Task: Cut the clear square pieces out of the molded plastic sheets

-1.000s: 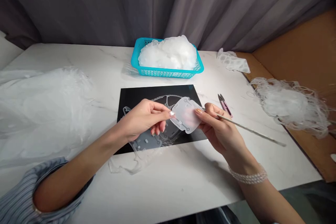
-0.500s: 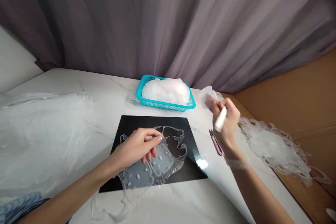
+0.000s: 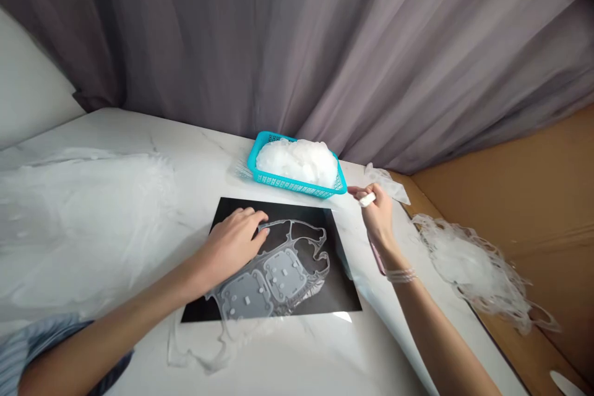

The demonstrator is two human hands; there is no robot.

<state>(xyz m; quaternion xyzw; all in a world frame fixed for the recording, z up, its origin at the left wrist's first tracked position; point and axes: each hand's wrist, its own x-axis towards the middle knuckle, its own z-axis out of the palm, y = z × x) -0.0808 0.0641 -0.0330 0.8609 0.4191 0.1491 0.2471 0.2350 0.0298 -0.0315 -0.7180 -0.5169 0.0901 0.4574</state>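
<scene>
My left hand (image 3: 237,238) is over the left part of the black mat (image 3: 341,284), thumb and fingers apart. A clear moulded plastic sheet (image 3: 284,275) lies on that mat beside and partly under the hand; its two frosted panels carry small raised tabs. Whether my fingertips touch it I cannot tell. My right hand (image 3: 377,213) is closed around a slim tool whose pale end (image 3: 367,199) points towards me. Its fingers reach to the right corner of the blue basket (image 3: 297,184). No frosted piece shows in this hand.
White translucent pieces (image 3: 297,161) fill the basket. Pink thread snips (image 3: 377,258) lie partly behind my right wrist. Tangled clear trimmings (image 3: 468,266) sit at the right by the cardboard (image 3: 510,192). More clear sheets (image 3: 78,223) are piled at the left. A crumpled clear scrap (image 3: 387,184) lies behind my right hand.
My right hand swung from the mat to the right, then moved left to the basket's corner; the frosted piece it held is out of sight. My left hand let go of that piece and lowered, fingers spread.
</scene>
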